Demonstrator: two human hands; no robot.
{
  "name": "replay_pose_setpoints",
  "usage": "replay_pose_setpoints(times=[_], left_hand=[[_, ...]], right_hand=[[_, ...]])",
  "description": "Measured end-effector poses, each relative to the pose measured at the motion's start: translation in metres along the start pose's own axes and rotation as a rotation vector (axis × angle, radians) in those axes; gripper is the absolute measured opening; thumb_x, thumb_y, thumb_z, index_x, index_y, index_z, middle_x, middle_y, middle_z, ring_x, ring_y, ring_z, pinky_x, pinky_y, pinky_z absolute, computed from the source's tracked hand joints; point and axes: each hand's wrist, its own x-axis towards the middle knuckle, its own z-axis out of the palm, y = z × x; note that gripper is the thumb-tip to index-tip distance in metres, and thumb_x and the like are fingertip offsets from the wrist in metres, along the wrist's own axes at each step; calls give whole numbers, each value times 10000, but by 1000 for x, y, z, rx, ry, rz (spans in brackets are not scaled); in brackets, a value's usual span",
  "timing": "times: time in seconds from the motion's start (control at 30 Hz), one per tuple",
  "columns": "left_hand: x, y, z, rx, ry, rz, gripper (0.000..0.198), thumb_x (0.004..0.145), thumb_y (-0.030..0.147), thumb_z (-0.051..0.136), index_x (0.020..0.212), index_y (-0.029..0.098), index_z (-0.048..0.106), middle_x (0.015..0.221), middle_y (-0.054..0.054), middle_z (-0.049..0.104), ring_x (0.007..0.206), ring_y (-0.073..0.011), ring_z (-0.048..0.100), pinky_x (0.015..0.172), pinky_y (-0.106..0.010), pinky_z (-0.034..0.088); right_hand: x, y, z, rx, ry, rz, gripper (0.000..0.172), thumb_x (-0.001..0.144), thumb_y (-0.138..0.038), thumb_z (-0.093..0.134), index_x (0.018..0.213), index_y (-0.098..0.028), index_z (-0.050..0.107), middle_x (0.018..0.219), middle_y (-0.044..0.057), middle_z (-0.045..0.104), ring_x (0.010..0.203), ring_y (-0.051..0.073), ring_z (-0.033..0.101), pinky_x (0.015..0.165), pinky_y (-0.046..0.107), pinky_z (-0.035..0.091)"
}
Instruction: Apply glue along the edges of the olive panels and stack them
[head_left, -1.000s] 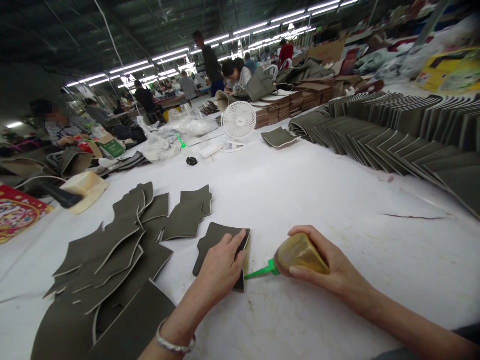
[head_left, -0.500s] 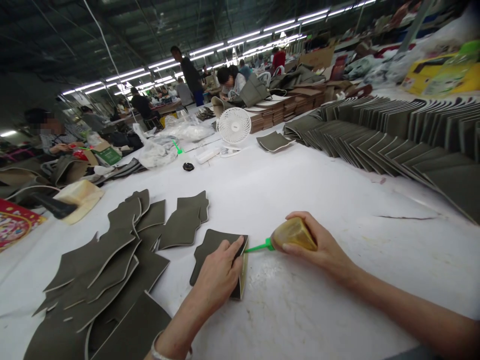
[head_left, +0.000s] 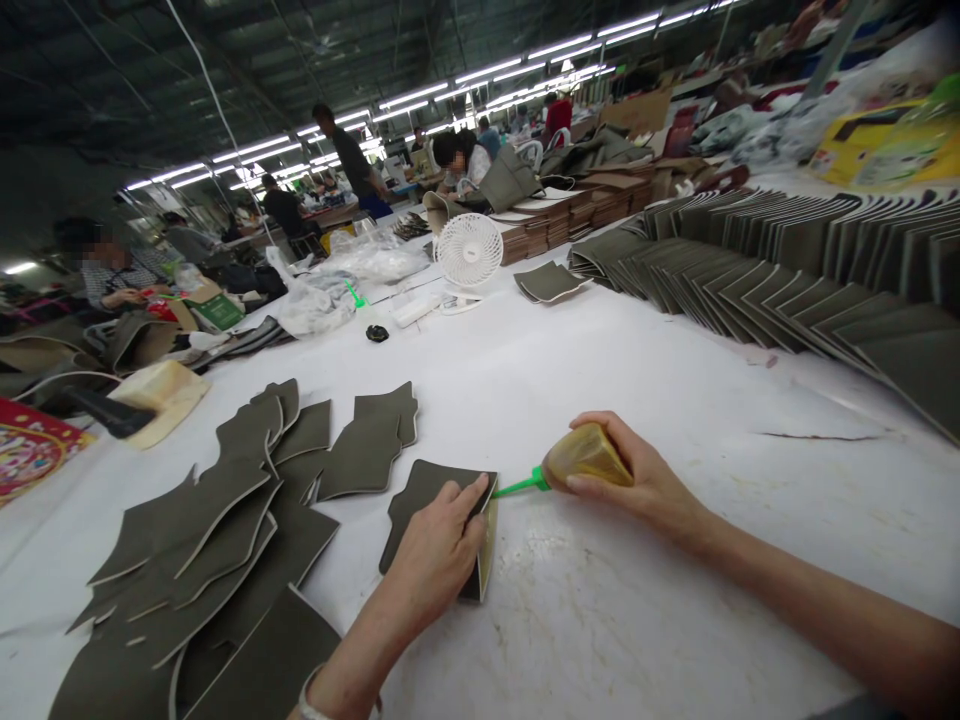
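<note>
My left hand (head_left: 442, 540) lies on a dark grey-green cut panel (head_left: 420, 495), its index finger stretched toward the top right corner. Along the right edge of this panel runs a paler, yellowish strip. In my right hand (head_left: 637, 480) is a squeeze bottle (head_left: 585, 458) of amber liquid, tilted sideways. Its green nozzle (head_left: 521, 486) points left, with the tip at the panel's right edge, close to my left fingertips. A heap of similar panels (head_left: 217, 520) overlaps to the left, and a pair of them (head_left: 367, 445) lies just beyond my left hand.
Fanned rows of panels (head_left: 787, 290) cover the right back of the white table (head_left: 675, 380). A small white fan (head_left: 469, 250) stands at the back, near plastic bags (head_left: 322, 300). A cream container with a black part (head_left: 161, 395) sits at left. Several people work beyond.
The bottle and its nozzle tip have shifted slightly up along the panel's edge. My left hand stays nearly still. In the background, a standing person has moved left and leaned.
</note>
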Motion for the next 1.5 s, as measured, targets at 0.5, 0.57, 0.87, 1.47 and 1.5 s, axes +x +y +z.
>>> replay_pose_setpoints(times=[0.5,0.57,0.87,1.47,1.5], left_hand=[[1,-1,0,-36,2,10,540,920,257,313,1444,245,442,1015,-51,569,954,-211,607,852,-312,424],[2,-1,0,-43,2,15,544,914,251,315,1442,229,447,1018,-57,569,974,-218,604,868,-318,423],[0,-2,2,-69,21,1,554,902,244,338,1447,229,435,1009,-52,568,943,-216,599,847,-314,427],[2,-25,-6,-302,302,-106,465,883,382,405,1246,165,597,982,-54,557,756,-180,543,738,-308,445],[4,-33,-11,-246,387,-152,467,880,386,411,1244,152,586,1061,-83,556,837,-202,552,805,-334,431]], right_hand=[[3,1,4,-73,91,-10,550,798,-515,747,1187,-272,442,919,-11,565,800,201,551,716,327,448],[2,1,4,-82,86,-8,546,796,-518,747,1179,-273,445,920,-12,561,795,198,548,708,323,446],[-37,-9,22,59,-123,123,520,807,-529,722,1144,-270,421,849,-34,553,726,182,542,647,299,427],[-23,-23,-21,931,205,540,370,651,-329,827,989,-208,739,1072,79,737,899,260,706,736,330,632],[-17,-26,-31,987,295,530,351,652,-299,812,985,-220,739,1073,68,738,884,252,712,710,311,639]])
